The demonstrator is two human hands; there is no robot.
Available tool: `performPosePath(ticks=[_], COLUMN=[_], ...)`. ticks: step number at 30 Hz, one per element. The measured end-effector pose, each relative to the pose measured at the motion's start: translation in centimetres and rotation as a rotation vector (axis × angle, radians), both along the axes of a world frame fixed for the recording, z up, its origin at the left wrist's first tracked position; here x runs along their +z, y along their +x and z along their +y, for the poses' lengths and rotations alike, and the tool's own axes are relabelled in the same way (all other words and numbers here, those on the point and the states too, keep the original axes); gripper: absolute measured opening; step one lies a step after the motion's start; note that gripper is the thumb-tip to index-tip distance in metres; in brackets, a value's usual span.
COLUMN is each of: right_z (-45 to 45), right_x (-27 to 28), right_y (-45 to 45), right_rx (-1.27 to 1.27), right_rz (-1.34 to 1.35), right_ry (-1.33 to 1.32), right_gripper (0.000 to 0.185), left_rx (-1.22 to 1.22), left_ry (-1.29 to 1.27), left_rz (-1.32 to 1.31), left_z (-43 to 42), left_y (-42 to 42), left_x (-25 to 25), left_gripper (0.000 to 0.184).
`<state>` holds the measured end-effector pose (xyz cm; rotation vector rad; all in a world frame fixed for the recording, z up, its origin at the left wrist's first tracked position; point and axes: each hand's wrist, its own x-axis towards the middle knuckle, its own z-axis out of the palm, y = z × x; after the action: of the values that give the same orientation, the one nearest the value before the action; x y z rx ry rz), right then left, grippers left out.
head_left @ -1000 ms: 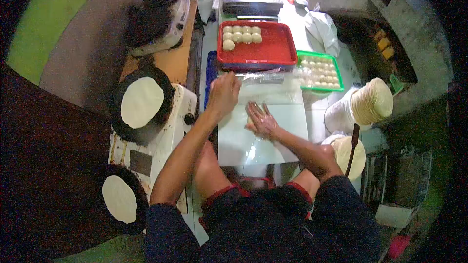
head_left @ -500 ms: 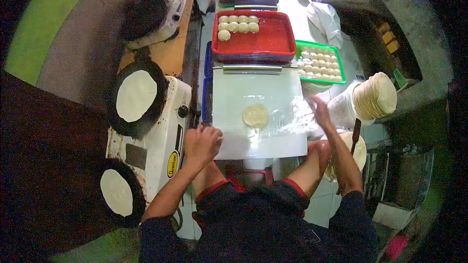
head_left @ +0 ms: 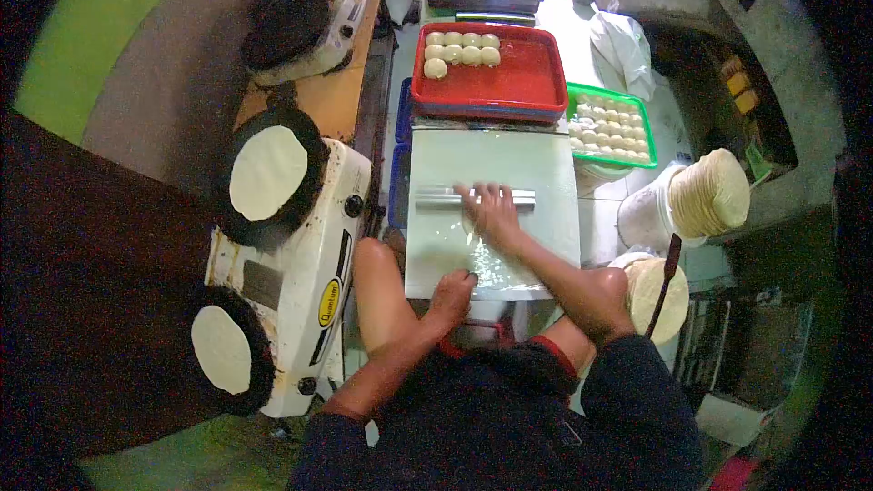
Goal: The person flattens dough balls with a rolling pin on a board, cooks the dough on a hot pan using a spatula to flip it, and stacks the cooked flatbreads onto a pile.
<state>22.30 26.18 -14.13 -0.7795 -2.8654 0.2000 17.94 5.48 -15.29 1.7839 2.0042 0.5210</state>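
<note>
Roller (head_left: 438,199) lies crosswise on the white board (head_left: 491,153), about midway between its far and near edges. I have the right hand (head_left: 493,214) on top of it, nearer the right end than the left, with the fingers somewhat spread and reaching over the metal. They are blurred, and I cannot tell how hard they press. I have the left hand (head_left: 453,295) at the board's near edge, fingers curled in; whether they pinch anything, I cannot tell from my view.

Just past the board I see a red tray (head_left: 523,68) with nine dough balls (head_left: 453,54) grouped at its left. Right of it, a green tray (head_left: 649,163) holds rows of more balls (head_left: 607,127).

Further right I see one stack (head_left: 709,195) of flat rounds on a white tub (head_left: 641,209), another stack (head_left: 657,298) nearer me, and a spatula (head_left: 670,264) crossing it in view. On my left, a stove (head_left: 338,200) carries two black pans (head_left: 315,164), each holding one pale round (head_left: 269,173).
</note>
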Motion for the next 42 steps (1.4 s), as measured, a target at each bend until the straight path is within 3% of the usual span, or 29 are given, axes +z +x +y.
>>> performPosePath(ticks=[3, 5, 10, 15, 19, 23, 24, 29, 30, 32, 33, 35, 37, 41, 42], right_z=[-6.5, -5.6, 0.0, -6.0, -1.2, -4.7, -5.2, -0.3, 0.1, 0.0, -0.4, -1.4, -2.2, -2.5, -2.8], right_x=[0.7, -0.1, 1.5, -0.6, 1.9, 0.8, 1.2, 0.9, -0.5, -0.9, -0.1, 1.9, 3.9, -0.9, 0.5], right_y=[4.0, 2.4, -1.4, 3.3, -1.5, 1.7, 2.3, -1.5, -1.8, -1.6, -1.0, 0.1, 0.5, 0.5, 0.4], right_rx=[0.04, -0.031, -0.222, -0.051, -0.182, -0.147, -0.128, -0.225, -0.243, -0.281, -0.3, -0.275, -0.177, -0.249, -0.317], right_rz=[0.129, 0.14, 0.117, 0.079, 0.134, 0.193, 0.092, 0.17, 0.266, 0.374, 0.378, 0.249, 0.003, 0.257, 0.168], right_ry=[0.07, 0.183, 0.022, -0.007, 0.007, 0.015, -0.075, -0.039, 0.017, -0.144, -0.365, -0.529, -0.41, -0.05, -0.067], right_gripper=[0.064, 0.066, 0.063, 0.068, 0.06, 0.06, 0.061, 0.049, 0.052, 0.057, 0.058, 0.063, 0.07, 0.05, 0.04], left_rx=[0.0, 0.025, 0.022, 0.018, 0.027, 0.0, 0.018, 0.016, -0.01, 0.021, 0.037, 0.012, 0.003, 0.026, 0.044], left_ry=[0.12, 0.082, 0.047, 0.185, 0.136, 0.125, 0.136, 0.177, 0.147, 0.12, 0.107, 0.076, 0.078, 0.034, 0.018], left_rz=[-0.008, -0.038, -0.149, -0.148, -0.15, -0.102, -0.096, -0.149, -0.103, -0.094, -0.1, -0.051, -0.085, -0.093, -0.093], left_z=[-0.1, -0.3, -0.5, 0.1, -0.5, -0.2, 0.0, -0.4, -0.4, -0.6, -0.4, -0.4, -0.5, -0.2, -0.3], left_y=[0.1, 0.1, -0.3, -1.0, -0.4, -1.2, -1.2, -0.9, -1.0, -1.0, -0.7, -0.6, -0.9, -1.0, -0.8], left_x=[-1.3, -1.0, 0.4, -0.7, -0.8, -1.8, -1.3, 0.6, -1.1, -1.4, -1.5, -1.9, -0.6, 0.4, 0.4], left_gripper=[0.023, 0.021, 0.019, 0.015, 0.015, 0.014, 0.014, 0.017, 0.017, 0.018, 0.018, 0.02, 0.021, 0.023, 0.023])
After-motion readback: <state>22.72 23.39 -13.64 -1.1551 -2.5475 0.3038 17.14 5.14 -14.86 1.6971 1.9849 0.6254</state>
